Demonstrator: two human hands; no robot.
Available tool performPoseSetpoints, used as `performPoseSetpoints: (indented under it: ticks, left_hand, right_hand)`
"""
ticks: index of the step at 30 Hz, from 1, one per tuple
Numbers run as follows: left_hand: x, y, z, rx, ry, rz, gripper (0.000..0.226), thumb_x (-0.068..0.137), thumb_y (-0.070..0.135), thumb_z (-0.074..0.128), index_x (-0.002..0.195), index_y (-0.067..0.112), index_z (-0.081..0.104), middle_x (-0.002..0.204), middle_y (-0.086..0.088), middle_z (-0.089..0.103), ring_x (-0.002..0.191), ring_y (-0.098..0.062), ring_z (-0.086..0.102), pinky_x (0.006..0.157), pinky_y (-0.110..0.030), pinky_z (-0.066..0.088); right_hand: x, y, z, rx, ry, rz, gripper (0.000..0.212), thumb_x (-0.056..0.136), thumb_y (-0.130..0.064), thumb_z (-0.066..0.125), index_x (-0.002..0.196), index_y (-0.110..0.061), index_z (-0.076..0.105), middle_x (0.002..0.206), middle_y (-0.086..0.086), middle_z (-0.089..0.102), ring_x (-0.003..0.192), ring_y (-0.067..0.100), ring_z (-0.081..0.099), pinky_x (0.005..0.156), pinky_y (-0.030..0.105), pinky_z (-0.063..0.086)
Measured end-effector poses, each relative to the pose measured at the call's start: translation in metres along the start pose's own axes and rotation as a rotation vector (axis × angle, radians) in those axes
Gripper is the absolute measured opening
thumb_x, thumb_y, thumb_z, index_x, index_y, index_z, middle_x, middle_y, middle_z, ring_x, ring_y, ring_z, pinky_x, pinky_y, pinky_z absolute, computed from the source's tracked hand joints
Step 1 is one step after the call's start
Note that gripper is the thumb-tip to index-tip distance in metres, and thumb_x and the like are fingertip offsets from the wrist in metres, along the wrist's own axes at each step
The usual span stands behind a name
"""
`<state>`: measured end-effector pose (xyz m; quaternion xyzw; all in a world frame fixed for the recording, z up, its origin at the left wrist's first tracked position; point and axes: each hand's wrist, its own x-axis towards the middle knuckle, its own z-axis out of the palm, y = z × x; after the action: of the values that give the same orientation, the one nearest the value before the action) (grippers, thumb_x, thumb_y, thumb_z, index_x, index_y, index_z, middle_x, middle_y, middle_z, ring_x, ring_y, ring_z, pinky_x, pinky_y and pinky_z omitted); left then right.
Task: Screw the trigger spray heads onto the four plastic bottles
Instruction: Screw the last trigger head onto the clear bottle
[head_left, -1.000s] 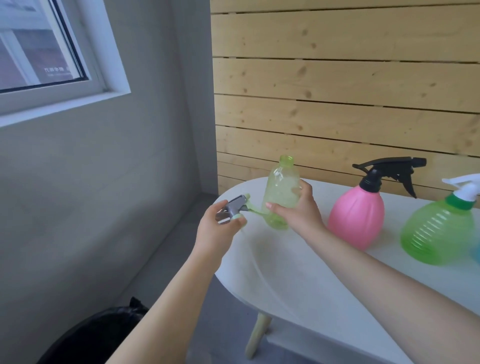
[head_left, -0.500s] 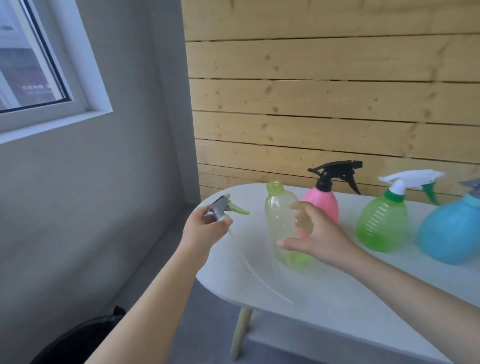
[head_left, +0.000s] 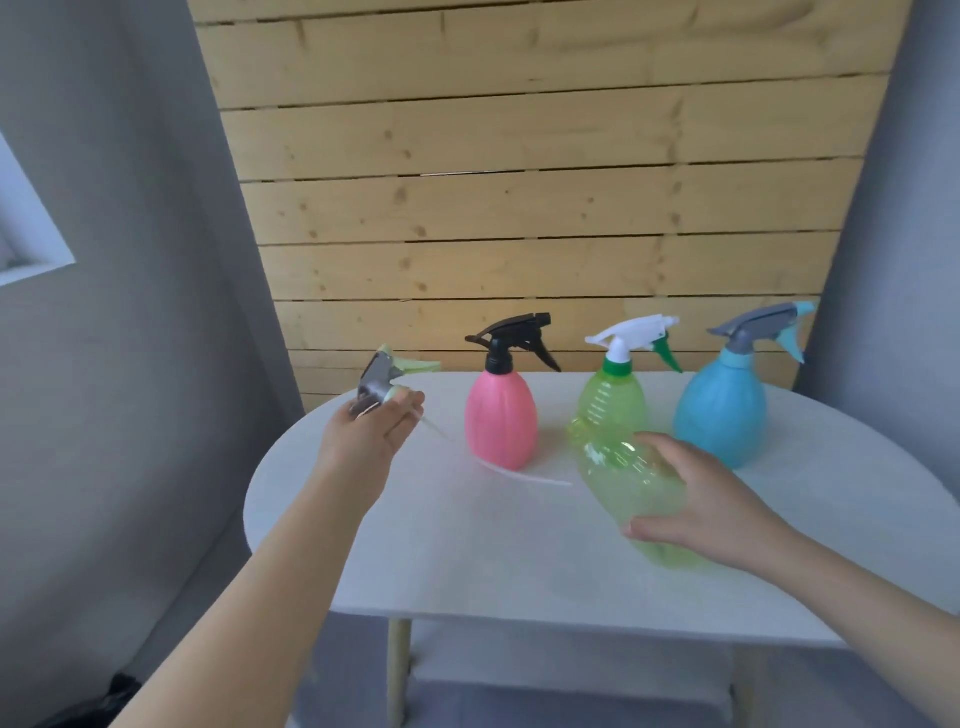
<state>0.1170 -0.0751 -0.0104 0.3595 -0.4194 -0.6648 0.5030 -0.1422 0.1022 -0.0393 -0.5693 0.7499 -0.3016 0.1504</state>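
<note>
The translucent yellow-green plastic bottle (head_left: 631, 486) now tilts lower right, right hand (head_left: 711, 512) fingers curled round it. Left hand (head_left: 363, 441) pinches the blurred grey-green trigger spray head (head_left: 387, 379). White oval table (head_left: 467, 545), pine-plank wall (head_left: 519, 182).

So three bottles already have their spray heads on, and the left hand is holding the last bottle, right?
Not quite. In the head view the right hand holds the last bottle; the left hand holds its spray head. Three bottles do already have heads.

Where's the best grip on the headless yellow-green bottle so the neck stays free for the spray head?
Probably the wide lower body of the yellow-green bottle, from its right, as the right hand grips it now. It tilts neck up-left toward the spray head in the left hand, leaving the neck clear.
</note>
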Motion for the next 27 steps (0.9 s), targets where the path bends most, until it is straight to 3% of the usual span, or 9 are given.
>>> performPoseSetpoints:
  ticks: [8,15,20,23,27]
  left_hand:
    - [0.004,0.009,0.012,-0.092,0.037,0.085,0.036,0.091,0.008,0.058,0.124,-0.005,0.051,0.103,-0.004,0.07,0.098,-0.013,0.07,0.1,-0.031,0.048]
    - [0.006,0.008,0.007,-0.076,0.066,0.101,0.012,0.091,0.01,0.058,0.102,0.006,0.059,0.081,0.007,0.077,0.094,-0.011,0.071,0.104,-0.035,0.044]
    - [0.006,0.008,0.005,-0.117,0.08,0.118,0.037,0.091,0.009,0.059,0.124,-0.003,0.049,0.091,0.001,0.074,0.099,-0.014,0.07,0.102,-0.034,0.046]
    - [0.005,0.006,0.008,-0.123,0.065,0.12,0.037,0.09,0.006,0.059,0.125,-0.002,0.05,0.099,-0.004,0.07,0.104,-0.018,0.068,0.096,-0.031,0.05]
    - [0.002,0.0,0.013,-0.125,0.056,0.117,0.039,0.088,0.003,0.061,0.125,-0.001,0.048,0.1,-0.007,0.07,0.095,-0.016,0.071,0.088,-0.028,0.054]
  right_hand:
    - [-0.002,0.007,-0.002,-0.161,0.104,-0.042,0.087,0.058,-0.041,0.076,0.136,-0.037,0.038,0.121,-0.003,0.05,0.114,0.02,0.041,0.096,0.032,0.035]
    - [0.002,0.004,0.001,-0.14,0.119,-0.112,0.087,0.058,-0.034,0.077,0.136,-0.038,0.039,0.123,-0.006,0.049,0.116,0.019,0.041,0.098,0.032,0.034]
    - [0.002,0.005,0.006,-0.144,0.107,-0.119,0.087,0.059,-0.034,0.076,0.136,-0.04,0.037,0.12,-0.011,0.045,0.116,0.017,0.038,0.097,0.029,0.032]
    - [0.004,0.006,0.008,-0.176,0.105,-0.118,0.088,0.059,-0.035,0.075,0.137,-0.041,0.035,0.121,-0.011,0.045,0.116,0.016,0.037,0.095,0.027,0.03]
    - [0.005,0.007,0.01,-0.254,0.098,-0.098,0.088,0.059,-0.035,0.072,0.138,-0.041,0.034,0.123,-0.009,0.046,0.116,0.017,0.037,0.094,0.026,0.029]
